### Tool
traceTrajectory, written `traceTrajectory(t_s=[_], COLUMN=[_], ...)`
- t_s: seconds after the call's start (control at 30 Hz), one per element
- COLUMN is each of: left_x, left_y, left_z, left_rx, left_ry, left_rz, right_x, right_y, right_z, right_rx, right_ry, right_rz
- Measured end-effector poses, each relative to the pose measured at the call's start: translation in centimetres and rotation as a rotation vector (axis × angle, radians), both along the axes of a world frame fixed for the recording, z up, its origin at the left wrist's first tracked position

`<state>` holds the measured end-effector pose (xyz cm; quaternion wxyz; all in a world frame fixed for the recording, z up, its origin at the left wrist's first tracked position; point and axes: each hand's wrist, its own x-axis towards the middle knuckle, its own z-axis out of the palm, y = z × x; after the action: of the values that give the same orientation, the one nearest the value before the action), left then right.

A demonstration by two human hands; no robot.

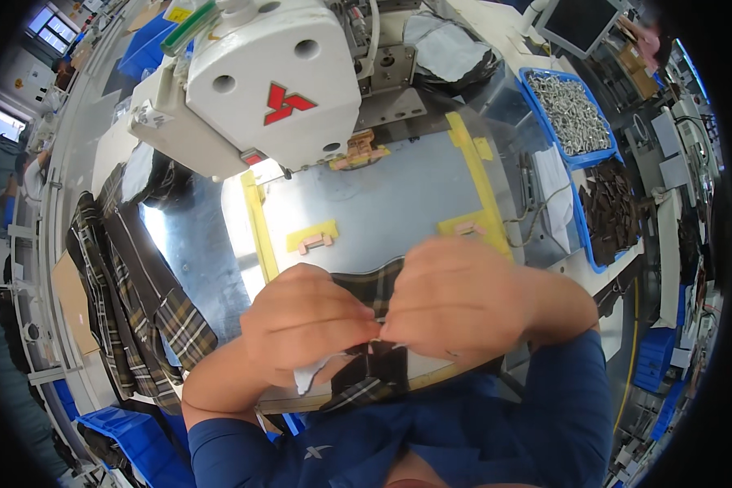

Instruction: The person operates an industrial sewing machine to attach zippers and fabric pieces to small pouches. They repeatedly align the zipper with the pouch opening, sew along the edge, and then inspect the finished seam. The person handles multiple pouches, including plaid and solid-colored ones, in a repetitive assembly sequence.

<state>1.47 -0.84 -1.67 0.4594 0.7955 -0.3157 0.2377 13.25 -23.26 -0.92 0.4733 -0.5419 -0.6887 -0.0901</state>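
Observation:
My left hand (305, 321) and my right hand (455, 301) meet at the near edge of the work table, both closed in pinches on a dark plaid fabric piece (366, 278). A pale grey scrap of material shows under my left fingers; what exactly lies between the fingertips is partly hidden. Beyond my hands is a metal plate (382, 195) edged with yellow tape (480, 187), carrying small pinkish blocks (315, 242). A white industrial sewing machine (272, 69) stands over its far side.
Plaid garment pieces (126, 301) lie at left, above a blue crate (138, 447). At right are blue trays of metal pieces (568, 114) and dark strips (610, 207), and a monitor (576, 20). Other people (642, 37) are in the background.

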Motion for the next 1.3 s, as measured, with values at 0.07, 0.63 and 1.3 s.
traceTrajectory(t_s=[0.07, 0.63, 1.3], left_x=[-0.1, 5.3, 8.6], left_y=[0.0, -1.0, -0.3], left_z=[-0.4, -6.7, -6.4], left_rx=[-0.08, 0.641, 0.601], left_ry=[0.15, 0.245, 0.403], left_rz=[0.04, 0.409, 0.247], right_x=[-0.1, 9.2, 6.5], right_y=[0.4, 4.4, 2.5], right_z=[-0.7, -6.6, -7.7], right_rx=[-0.039, -0.807, -0.655], right_ry=[0.113, 0.477, -0.041], right_rz=[-0.025, -0.699, -0.452])
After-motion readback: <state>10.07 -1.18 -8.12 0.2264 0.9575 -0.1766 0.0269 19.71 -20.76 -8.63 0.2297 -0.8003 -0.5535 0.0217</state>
